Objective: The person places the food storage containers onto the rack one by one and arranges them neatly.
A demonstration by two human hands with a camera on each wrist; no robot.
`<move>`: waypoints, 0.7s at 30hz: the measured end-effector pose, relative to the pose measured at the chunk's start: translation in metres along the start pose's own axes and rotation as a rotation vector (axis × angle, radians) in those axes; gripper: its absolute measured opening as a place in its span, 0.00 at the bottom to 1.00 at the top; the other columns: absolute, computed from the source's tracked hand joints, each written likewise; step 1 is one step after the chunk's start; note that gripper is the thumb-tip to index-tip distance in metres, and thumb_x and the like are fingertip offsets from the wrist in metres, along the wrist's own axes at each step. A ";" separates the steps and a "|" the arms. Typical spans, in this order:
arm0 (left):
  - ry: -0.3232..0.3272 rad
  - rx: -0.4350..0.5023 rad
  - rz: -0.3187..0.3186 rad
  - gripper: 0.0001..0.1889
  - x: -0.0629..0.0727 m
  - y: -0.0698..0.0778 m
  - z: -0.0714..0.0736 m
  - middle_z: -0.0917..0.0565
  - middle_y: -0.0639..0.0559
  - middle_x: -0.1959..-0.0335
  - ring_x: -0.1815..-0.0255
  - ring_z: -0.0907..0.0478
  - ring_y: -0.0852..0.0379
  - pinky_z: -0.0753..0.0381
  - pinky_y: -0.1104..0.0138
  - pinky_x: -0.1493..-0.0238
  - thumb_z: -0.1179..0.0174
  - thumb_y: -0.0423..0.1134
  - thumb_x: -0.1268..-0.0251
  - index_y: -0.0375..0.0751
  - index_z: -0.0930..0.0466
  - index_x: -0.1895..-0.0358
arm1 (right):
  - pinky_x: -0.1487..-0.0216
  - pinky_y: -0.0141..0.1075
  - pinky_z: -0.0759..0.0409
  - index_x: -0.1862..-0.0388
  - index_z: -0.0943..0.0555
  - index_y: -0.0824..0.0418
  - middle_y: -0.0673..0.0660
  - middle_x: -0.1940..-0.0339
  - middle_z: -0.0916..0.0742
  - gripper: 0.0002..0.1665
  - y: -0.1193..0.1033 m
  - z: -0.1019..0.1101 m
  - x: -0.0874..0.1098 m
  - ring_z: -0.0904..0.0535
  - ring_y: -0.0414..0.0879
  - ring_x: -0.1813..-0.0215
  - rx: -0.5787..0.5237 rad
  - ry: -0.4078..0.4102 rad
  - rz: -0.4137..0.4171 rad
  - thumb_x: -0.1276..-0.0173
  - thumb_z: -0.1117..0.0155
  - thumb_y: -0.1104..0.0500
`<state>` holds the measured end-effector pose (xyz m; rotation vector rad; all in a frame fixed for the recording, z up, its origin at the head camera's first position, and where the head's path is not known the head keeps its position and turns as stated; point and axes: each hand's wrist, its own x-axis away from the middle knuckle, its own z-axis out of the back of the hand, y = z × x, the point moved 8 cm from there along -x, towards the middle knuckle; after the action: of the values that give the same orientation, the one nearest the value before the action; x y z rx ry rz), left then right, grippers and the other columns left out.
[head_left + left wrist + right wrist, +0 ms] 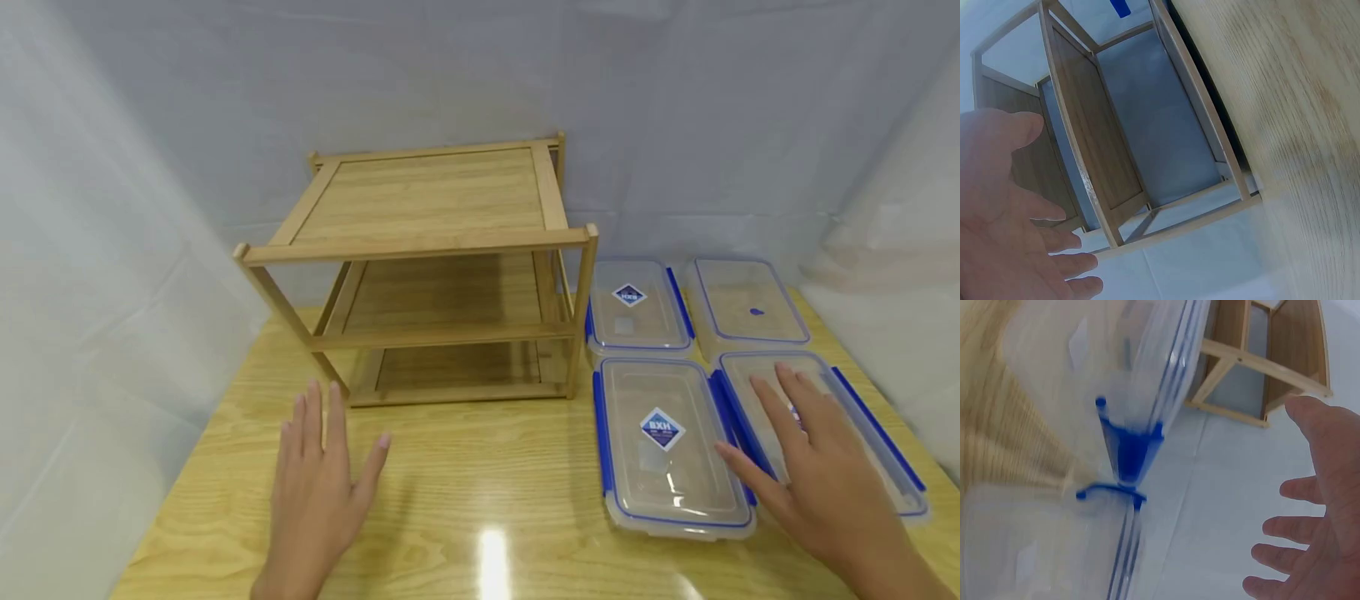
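My left hand (318, 483) hovers over the table with fingers extended and thumb spread, holding nothing. Just beyond it stands a wooden three-tier shelf rack (442, 242), also filling much of the left wrist view. My right hand (825, 467) is spread above the front right clear food container (817, 371), partly hiding its label; in the right wrist view the fingers look apart from the containers. Beside it, to the left, lies another lidded container (637, 475) with blue side clips and a BXH label. Two more sit behind: a labelled container (630, 321) and one with a small blue tab (750, 292).
The light wooden table (480, 483) carries the rack and the containers. Pale hanging sheets (712, 125) enclose the back and both sides, close behind the rack. The rack's right front post (581, 317) stands near the left containers.
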<state>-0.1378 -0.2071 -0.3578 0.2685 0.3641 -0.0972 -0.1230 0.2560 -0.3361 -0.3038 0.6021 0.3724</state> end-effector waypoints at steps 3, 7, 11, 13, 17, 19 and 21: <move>0.002 0.024 0.009 0.46 -0.001 -0.004 0.000 0.63 0.34 0.18 0.19 0.62 0.32 0.62 0.40 0.20 0.48 0.58 0.22 0.31 0.60 0.19 | 0.18 0.54 0.50 0.25 0.32 0.68 0.74 0.26 0.33 0.57 0.005 0.007 0.001 0.41 0.70 0.23 -0.001 0.028 -0.007 0.30 0.54 0.21; 0.023 0.057 0.007 0.46 -0.004 -0.009 0.002 0.59 0.31 0.19 0.20 0.59 0.29 0.57 0.37 0.22 0.45 0.55 0.23 0.29 0.58 0.20 | 0.19 0.53 0.47 0.28 0.30 0.69 0.76 0.28 0.31 0.57 0.012 0.014 0.003 0.38 0.72 0.26 -0.010 0.065 -0.012 0.30 0.53 0.21; 0.074 0.092 0.001 0.45 -0.008 -0.015 0.007 0.53 0.26 0.21 0.22 0.54 0.27 0.50 0.35 0.24 0.42 0.52 0.24 0.26 0.55 0.21 | 0.20 0.55 0.46 0.27 0.30 0.67 0.76 0.28 0.30 0.56 0.024 0.021 0.006 0.37 0.73 0.27 -0.036 0.072 -0.051 0.32 0.50 0.21; 0.106 0.106 -0.007 0.45 -0.010 -0.018 0.011 0.51 0.24 0.22 0.22 0.52 0.26 0.47 0.35 0.25 0.40 0.50 0.25 0.24 0.53 0.21 | 0.21 0.58 0.44 0.28 0.29 0.68 0.76 0.29 0.29 0.57 0.029 0.024 0.007 0.35 0.75 0.29 -0.054 0.090 -0.062 0.33 0.49 0.21; 0.151 0.136 -0.012 0.45 -0.017 -0.024 0.016 0.49 0.23 0.23 0.25 0.48 0.24 0.41 0.34 0.28 0.37 0.47 0.27 0.23 0.52 0.22 | 0.24 0.62 0.41 0.29 0.26 0.65 0.76 0.31 0.26 0.58 0.042 0.030 0.010 0.33 0.77 0.31 -0.098 0.140 -0.104 0.37 0.46 0.19; 0.152 0.158 0.004 0.44 -0.020 -0.028 0.018 0.50 0.24 0.22 0.25 0.47 0.23 0.40 0.32 0.30 0.38 0.47 0.26 0.23 0.52 0.22 | 0.26 0.65 0.41 0.28 0.26 0.63 0.75 0.31 0.27 0.55 0.048 0.031 0.013 0.34 0.77 0.31 -0.119 0.143 -0.142 0.37 0.41 0.22; 0.145 0.187 0.029 0.44 -0.025 -0.033 0.021 0.51 0.25 0.22 0.25 0.48 0.23 0.41 0.32 0.30 0.40 0.48 0.24 0.24 0.53 0.22 | 0.26 0.67 0.42 0.28 0.26 0.63 0.75 0.30 0.27 0.50 0.056 0.031 0.016 0.35 0.78 0.31 -0.138 0.135 -0.190 0.36 0.33 0.29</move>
<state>-0.1584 -0.2433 -0.3383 0.4674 0.4955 -0.0832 -0.1196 0.3213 -0.3307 -0.5179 0.6747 0.2112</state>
